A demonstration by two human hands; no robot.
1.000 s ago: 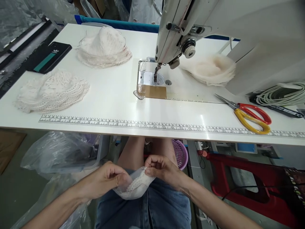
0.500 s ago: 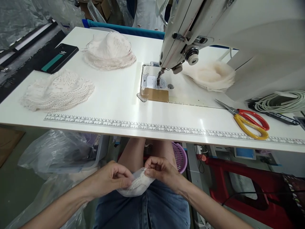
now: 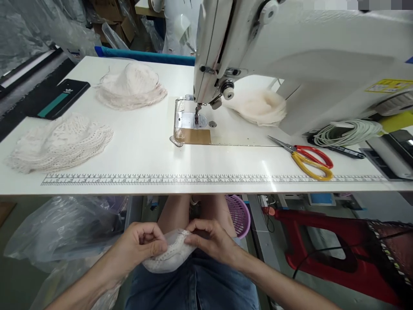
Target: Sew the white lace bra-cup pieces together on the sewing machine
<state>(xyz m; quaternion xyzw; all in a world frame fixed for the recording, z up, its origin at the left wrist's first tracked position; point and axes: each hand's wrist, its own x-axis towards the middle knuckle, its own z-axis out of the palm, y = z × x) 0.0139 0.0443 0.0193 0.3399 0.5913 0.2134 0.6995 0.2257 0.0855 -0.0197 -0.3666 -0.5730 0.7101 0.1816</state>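
Over my lap, below the table edge, both hands pinch one small white lace-trimmed fabric piece [image 3: 166,258]. My left hand [image 3: 138,247] grips its left side with fingers curled. My right hand [image 3: 211,241] holds the upper right edge between thumb and fingers. The cloth sags between them onto my denim shorts [image 3: 200,286]. The white sewing machine [image 3: 290,51] stands on the table ahead, its needle [image 3: 196,116] over the metal plate.
On the white table [image 3: 155,146] lie two heaps of lace pieces [image 3: 58,144] [image 3: 130,86], a cream fabric pile [image 3: 258,105], red-and-yellow scissors [image 3: 306,157], coiled cord [image 3: 350,131] and a dark phone [image 3: 60,99]. Plastic bags [image 3: 61,228], a purple basket [image 3: 240,213] and a red stool [image 3: 329,241] sit beneath.
My view has tilted up and shifted right, showing more of the machine. Both hands stay on the fabric in my lap, with the fingers working slightly along its edge.
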